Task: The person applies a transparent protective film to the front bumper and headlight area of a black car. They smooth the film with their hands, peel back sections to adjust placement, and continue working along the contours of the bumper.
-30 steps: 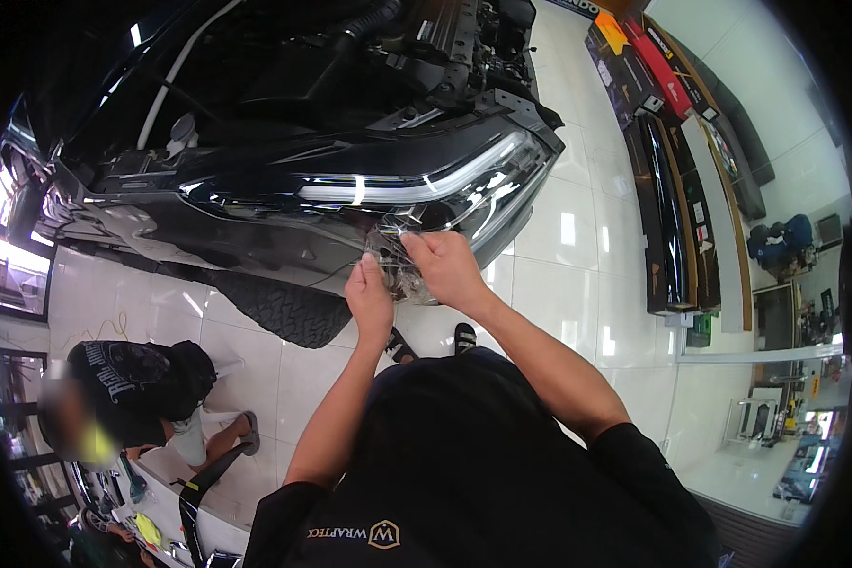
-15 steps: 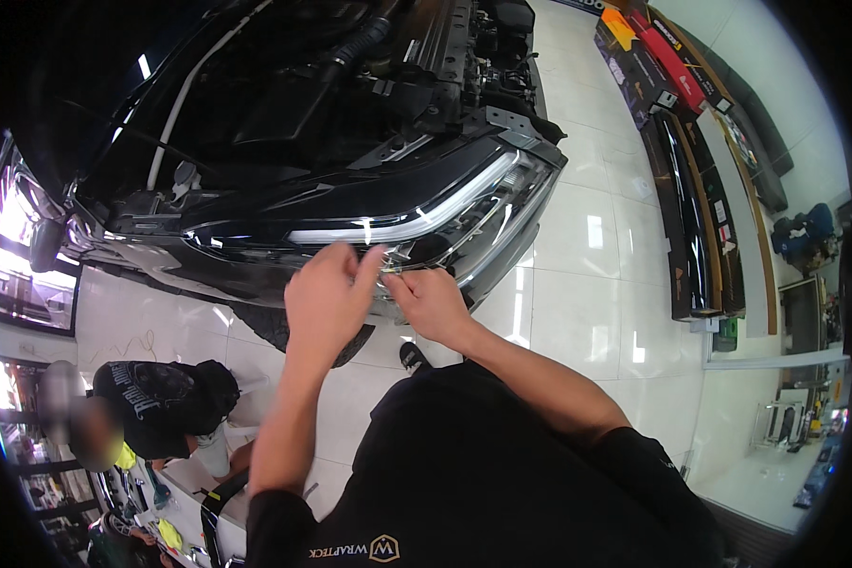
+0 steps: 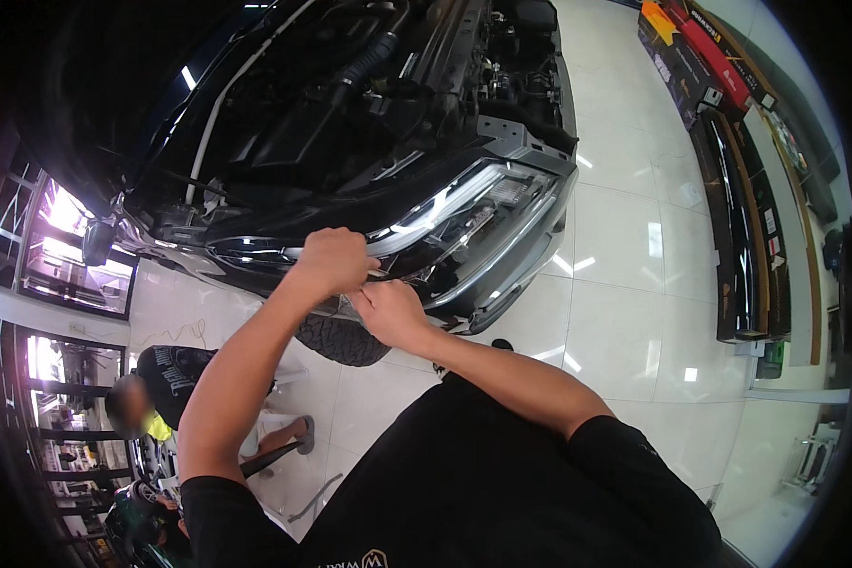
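The headlight point(image 3: 483, 222) of a black car runs from the grille corner back along the fender, its clear lens catching bright reflections. Over its rear end is my left hand point(image 3: 334, 260), fingers curled down and closed at the lens edge. Just below and to the right, my right hand point(image 3: 388, 310) is closed too, its thumb and fingers pinched close to the left fingertips. Whatever the fingers hold is hidden or too thin to make out. Below the hands, the dark tire point(image 3: 343, 341) shows beside the fender.
The engine bay point(image 3: 350, 95) lies exposed beyond the headlight. Long boxes point(image 3: 734, 227) line the right wall on the pale tiled floor point(image 3: 625, 303). At the lower left a person in a black shirt point(image 3: 175, 369) sits bent forward; another person is partly visible below.
My hands have drawn closer together, with the right hand shifted left toward the headlight's rear end. The view has shifted, showing more of the tire and front bumper.
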A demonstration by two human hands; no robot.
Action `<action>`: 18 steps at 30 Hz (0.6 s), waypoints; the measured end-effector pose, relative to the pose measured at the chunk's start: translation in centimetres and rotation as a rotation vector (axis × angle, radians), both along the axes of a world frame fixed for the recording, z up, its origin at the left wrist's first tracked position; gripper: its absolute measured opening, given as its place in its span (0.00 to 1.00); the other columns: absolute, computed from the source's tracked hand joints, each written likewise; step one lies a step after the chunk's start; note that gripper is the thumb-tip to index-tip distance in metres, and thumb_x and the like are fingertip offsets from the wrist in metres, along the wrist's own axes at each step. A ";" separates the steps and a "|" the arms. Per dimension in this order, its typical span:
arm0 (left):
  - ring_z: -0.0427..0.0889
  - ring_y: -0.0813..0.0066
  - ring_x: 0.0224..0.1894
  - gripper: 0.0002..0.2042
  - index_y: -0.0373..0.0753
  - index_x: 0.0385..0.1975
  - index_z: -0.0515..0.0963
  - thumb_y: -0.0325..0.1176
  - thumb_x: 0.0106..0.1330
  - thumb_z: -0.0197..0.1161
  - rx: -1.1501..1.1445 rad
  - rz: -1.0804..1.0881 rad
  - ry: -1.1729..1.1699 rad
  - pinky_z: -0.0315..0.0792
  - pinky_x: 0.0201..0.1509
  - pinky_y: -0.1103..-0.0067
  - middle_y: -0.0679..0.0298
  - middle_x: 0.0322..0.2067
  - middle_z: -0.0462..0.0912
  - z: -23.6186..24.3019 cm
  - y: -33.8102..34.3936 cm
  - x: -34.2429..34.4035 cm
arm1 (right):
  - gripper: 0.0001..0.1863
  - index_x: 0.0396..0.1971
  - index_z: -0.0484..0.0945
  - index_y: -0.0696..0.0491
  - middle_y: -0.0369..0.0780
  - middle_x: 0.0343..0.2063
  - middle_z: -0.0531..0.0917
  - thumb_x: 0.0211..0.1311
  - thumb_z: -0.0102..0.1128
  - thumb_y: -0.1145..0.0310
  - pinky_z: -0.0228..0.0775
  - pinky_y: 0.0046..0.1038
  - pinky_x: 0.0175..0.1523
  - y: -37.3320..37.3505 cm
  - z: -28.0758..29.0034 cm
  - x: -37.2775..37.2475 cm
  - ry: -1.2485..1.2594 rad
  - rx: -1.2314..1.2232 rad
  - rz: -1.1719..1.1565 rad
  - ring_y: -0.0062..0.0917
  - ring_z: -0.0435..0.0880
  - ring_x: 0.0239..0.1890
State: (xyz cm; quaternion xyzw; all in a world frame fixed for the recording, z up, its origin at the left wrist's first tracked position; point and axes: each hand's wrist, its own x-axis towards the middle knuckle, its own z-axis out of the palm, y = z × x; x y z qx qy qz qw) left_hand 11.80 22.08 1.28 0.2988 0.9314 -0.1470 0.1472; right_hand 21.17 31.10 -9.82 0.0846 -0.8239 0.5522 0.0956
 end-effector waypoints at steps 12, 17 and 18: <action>0.83 0.41 0.36 0.18 0.35 0.27 0.84 0.41 0.74 0.55 0.335 0.022 -0.042 0.74 0.47 0.55 0.46 0.27 0.84 -0.5 -2.1 2.6 | 0.23 0.22 0.85 0.57 0.53 0.20 0.84 0.73 0.55 0.57 0.78 0.49 0.34 -0.1 -1.4 0.4 0.045 0.022 -0.027 0.51 0.85 0.24; 0.84 0.43 0.33 0.18 0.34 0.24 0.82 0.40 0.73 0.56 0.385 0.000 -0.021 0.76 0.44 0.56 0.48 0.25 0.84 -0.9 -2.5 3.7 | 0.23 0.23 0.84 0.57 0.52 0.21 0.84 0.73 0.54 0.56 0.78 0.49 0.35 -0.1 -1.6 0.7 0.042 0.046 -0.030 0.50 0.85 0.26; 0.84 0.43 0.33 0.18 0.34 0.24 0.82 0.39 0.73 0.56 0.394 -0.033 0.014 0.76 0.43 0.55 0.48 0.25 0.84 -1.1 -2.7 4.0 | 0.22 0.24 0.83 0.57 0.52 0.23 0.85 0.73 0.54 0.56 0.78 0.49 0.36 0.0 -1.5 0.9 0.019 0.054 -0.015 0.51 0.86 0.27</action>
